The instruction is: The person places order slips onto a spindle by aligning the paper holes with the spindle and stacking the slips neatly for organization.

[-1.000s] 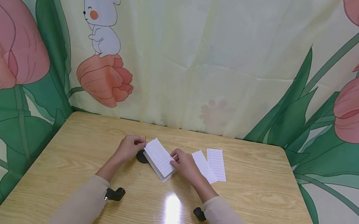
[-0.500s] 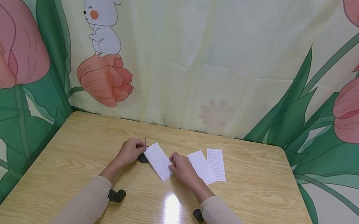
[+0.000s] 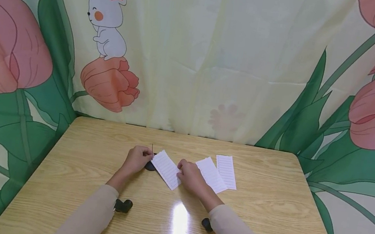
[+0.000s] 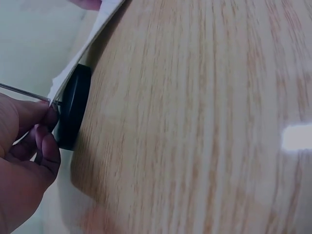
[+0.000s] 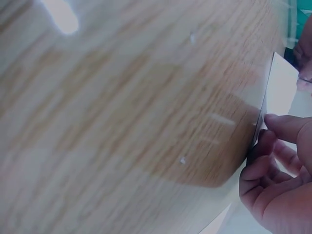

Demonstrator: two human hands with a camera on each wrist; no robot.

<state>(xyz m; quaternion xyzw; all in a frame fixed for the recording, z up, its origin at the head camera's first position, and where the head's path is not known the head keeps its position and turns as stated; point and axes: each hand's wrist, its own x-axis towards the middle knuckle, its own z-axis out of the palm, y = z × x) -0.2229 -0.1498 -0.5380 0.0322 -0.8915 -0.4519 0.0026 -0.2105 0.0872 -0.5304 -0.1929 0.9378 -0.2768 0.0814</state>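
Your right hand (image 3: pixel 191 176) pinches the near end of a lined paper slip (image 3: pixel 166 169), thumb on top and fingers curled under its edge; the right wrist view shows that edge caught between thumb and fingertips (image 5: pixel 273 146). Your left hand (image 3: pixel 137 159) pinches the slip's far end right at the thin metal spike (image 3: pixel 152 150), and the left wrist view shows your fingertips (image 4: pixel 46 139) pressed against the black round base (image 4: pixel 73 113) of that spike holder, with the paper's corner lying over the base's top edge.

Against a second ago, the slip has come down: it was lifted and tilted up off the surface, and it now lies lower and flatter, its far end over the base. Your hands have drawn slightly nearer to you and closer to the surface (image 3: pixel 261 209); the spike and base have not shifted.

The slip's long axis runs from about 10 o'clock, at the spike, to about 4 o'clock, at your right hand, lined face up. It sits at the middle of the surface.

Just to 3 o'clock of your right hand lie two more lined slips (image 3: pixel 220 172), side by side and overlapping at their near corners, long axes running roughly 12 to 6.
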